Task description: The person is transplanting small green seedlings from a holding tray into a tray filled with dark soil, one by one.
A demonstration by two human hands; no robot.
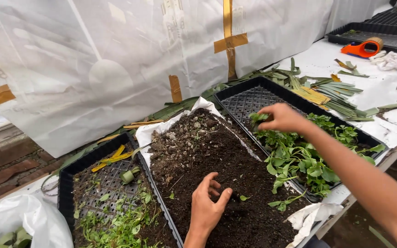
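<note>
Table (382,87): soil heap (217,170) on white sheet between two black trays; right tray (249,98) holds green seedlings (299,156). Left hand (206,206), fingers spread, presses into soil; right hand (283,118) pinches one seedling (258,117) above the tray. Risk: a tight pinch may bruise the stem, and loose soil may spill off the sheet edge.

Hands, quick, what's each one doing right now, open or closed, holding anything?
Left hand: open, fingers curled, resting on the soil, holding nothing.
Right hand: closed on a seedling over the black tray.
</note>
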